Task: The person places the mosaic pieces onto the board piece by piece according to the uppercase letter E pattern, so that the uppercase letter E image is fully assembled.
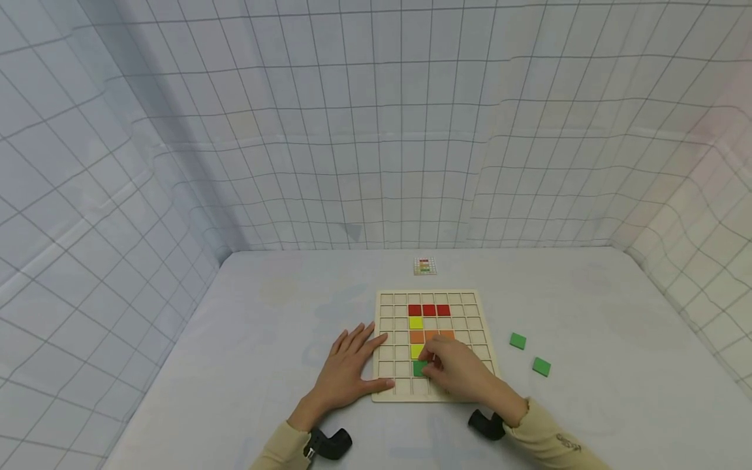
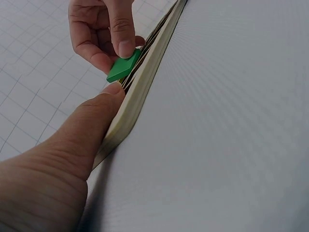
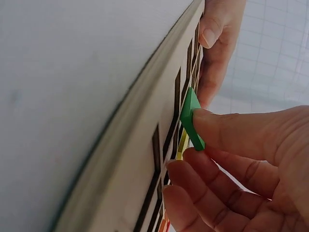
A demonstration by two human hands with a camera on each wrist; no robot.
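Note:
A pale wooden grid board (image 1: 386,390) lies on the table. My right hand (image 1: 461,371) pinches a green square tile (image 1: 419,369) between thumb and fingers. In the left wrist view the green tile (image 2: 123,66) is tilted at the board's surface. Spread fingers of my left hand (image 1: 346,372) rest at the board's left edge, the thumb over its lower left part. Red tiles (image 1: 429,310) form a row of three near the top. Below them are a yellow tile (image 1: 416,323), a row of orange tiles (image 1: 416,337) and another yellow tile (image 1: 416,350), partly hidden by my right hand.
Two loose green tiles (image 1: 517,341) lie to the right of the board. Behind it is a small card (image 1: 425,266) printed with a coloured grid pattern. Grid-patterned white cloth (image 1: 376,130) hangs around the table's back and sides.

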